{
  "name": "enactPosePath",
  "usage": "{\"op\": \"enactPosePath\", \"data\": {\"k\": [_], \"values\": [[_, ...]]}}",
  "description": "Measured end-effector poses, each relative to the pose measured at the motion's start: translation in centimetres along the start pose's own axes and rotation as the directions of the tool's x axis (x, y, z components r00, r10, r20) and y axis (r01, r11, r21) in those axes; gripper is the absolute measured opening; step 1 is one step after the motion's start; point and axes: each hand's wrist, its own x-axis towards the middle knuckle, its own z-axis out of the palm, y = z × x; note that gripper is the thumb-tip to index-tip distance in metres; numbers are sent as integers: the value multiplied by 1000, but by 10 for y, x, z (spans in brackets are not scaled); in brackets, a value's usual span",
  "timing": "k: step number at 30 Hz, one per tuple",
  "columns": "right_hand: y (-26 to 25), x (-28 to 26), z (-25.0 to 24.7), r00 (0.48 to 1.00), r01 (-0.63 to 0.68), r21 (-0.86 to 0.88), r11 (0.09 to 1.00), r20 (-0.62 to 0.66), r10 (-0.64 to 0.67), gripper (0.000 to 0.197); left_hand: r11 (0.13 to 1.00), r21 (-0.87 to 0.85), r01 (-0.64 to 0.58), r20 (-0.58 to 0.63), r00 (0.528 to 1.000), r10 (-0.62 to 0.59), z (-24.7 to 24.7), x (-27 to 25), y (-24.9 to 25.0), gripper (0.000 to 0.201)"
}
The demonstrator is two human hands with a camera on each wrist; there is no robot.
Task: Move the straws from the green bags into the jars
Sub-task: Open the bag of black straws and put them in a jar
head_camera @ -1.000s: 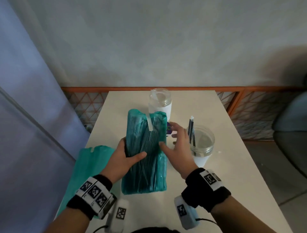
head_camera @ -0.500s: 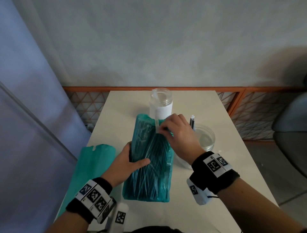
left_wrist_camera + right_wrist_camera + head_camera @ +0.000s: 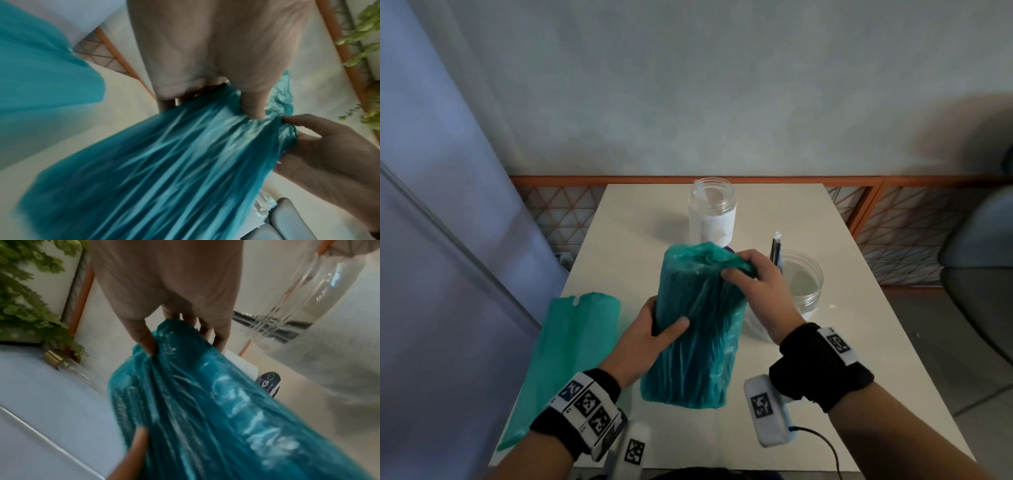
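Note:
A full green bag (image 3: 695, 329) of dark straws is tilted up off the white table (image 3: 825, 359) at its middle. My left hand (image 3: 654, 329) grips the bag's left side, thumb across its front (image 3: 252, 107). My right hand (image 3: 753, 277) pinches the crumpled top of the bag (image 3: 170, 340) between thumb and fingers. A tall clear jar (image 3: 711, 212) with a white label stands behind the bag. A wide clear jar (image 3: 803, 284) at the right holds a dark straw (image 3: 776, 250). The straws inside the bag show only as dark streaks.
A second green bag (image 3: 571, 346) lies flat at the table's left edge. A small dark sticker or lid (image 3: 268, 384) lies behind the held bag. A blue wall panel (image 3: 431, 274) stands left of the table; an orange lattice rail (image 3: 893, 219) runs behind it.
The bag's white tape strip at the top is gone from view. My right hand has gathered and bunched the bag's top, and the bag has been tilted more upright.

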Motion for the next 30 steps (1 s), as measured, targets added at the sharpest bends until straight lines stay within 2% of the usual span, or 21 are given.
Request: {"op": "enactPosePath", "data": {"k": [3, 6, 8, 11, 13, 14, 15, 16, 17, 18, 19, 21, 22, 25, 28, 30], "values": [[0, -3, 11, 993, -104, 6, 995, 63, 104, 17, 993, -46, -105, -119, 988, 99, 6, 10, 23, 35], [-3, -6, 14, 986, -136, 86, 987, 106, 126, 16, 969, 109, -221, -208, 948, 240, 3, 24, 41, 34], [-5, -5, 11, 995, -97, 94, 991, 46, 93, 9, 943, 218, -251, -241, 923, 301, -1, 28, 47, 34], [-4, -2, 6, 995, -26, 39, 999, -93, 29, 10, 905, 312, -290, -272, 885, 377, -7, 31, 51, 25], [-3, -6, 7, 993, 29, 14, 999, -115, -27, 20, 895, 320, -312, -290, 867, 406, -11, 32, 51, 16], [-2, -9, 9, 995, 60, 10, 998, -80, -59, 32, 896, 313, -317, -294, 864, 408, -12, 33, 52, 12], [0, -11, 10, 993, 106, -91, 990, -41, -111, 47, 896, 307, -320, -293, 864, 409, -12, 33, 53, 9], [2, -11, 10, 985, 165, -264, 950, -6, -173, 55, 893, 316, -320, -290, 864, 412, -12, 33, 53, 7], [4, -10, 11, 967, 231, -419, 878, -1, -255, 52, 886, 334, -321, -286, 862, 420, -12, 33, 53, 6], [7, -6, 9, 938, 286, -494, 821, -29, -345, 40, 881, 348, -320, -288, 858, 425, -13, 33, 52, 8], [6, -3, 7, 908, 314, -508, 802, -85, -410, 26, 882, 343, -322, -295, 855, 427, -15, 33, 52, 12], [1, 0, 1, 869, 320, -460, 828, -205, -450, 11, 881, 342, -326, -314, 844, 434, -19, 34, 51, 16], [-1, -1, -2, 871, 321, -421, 848, -221, -439, 10, 877, 349, -330, -322, 837, 443, -20, 34, 53, 15], [-11, -10, 0, 906, 336, -369, 866, -125, -405, 35, 865, 316, -390, -309, 820, 482, -19, 30, 62, 14], [-15, -11, 6, 899, 393, -432, 812, -6, -438, 47, 822, 350, -450, -174, 831, 529, -17, 24, 70, 38], [-18, -11, 9, 887, 420, -476, 773, 34, -461, 45, 814, 367, -450, -101, 850, 516, -18, 23, 73, 54]]}}
